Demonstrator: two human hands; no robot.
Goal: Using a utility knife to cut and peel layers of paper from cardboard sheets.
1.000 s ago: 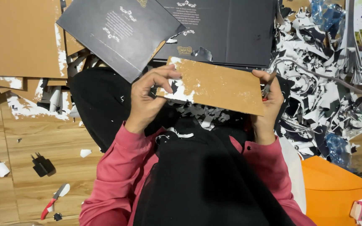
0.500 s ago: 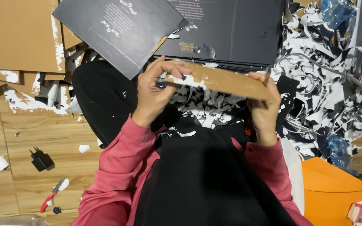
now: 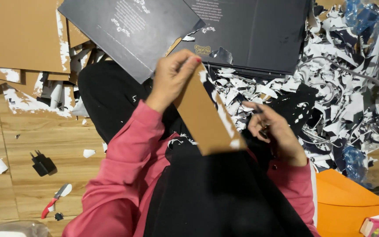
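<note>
My left hand (image 3: pixel 172 79) grips the top end of a brown cardboard strip (image 3: pixel 207 118) with white paper remnants along its edge. The strip slants down to the right over my black-clad lap. My right hand (image 3: pixel 277 136) is off the strip, just to its right, fingers curled around a small dark tool (image 3: pixel 263 130) that I cannot identify. Both sleeves are pink.
Large black printed sheets (image 3: pixel 128 30) lie ahead, brown boards (image 3: pixel 18 35) at the far left, and a heap of torn black-and-white paper scraps (image 3: pixel 338 101) at the right. On the wooden floor at the left are a black plug (image 3: pixel 42 163) and a red-handled cutter (image 3: pixel 53 202). An orange object (image 3: pixel 347 206) sits at the lower right.
The strip was held level by both hands; my right hand has let go and dropped to the right, and my left hand has swung the strip to a steep diagonal.
</note>
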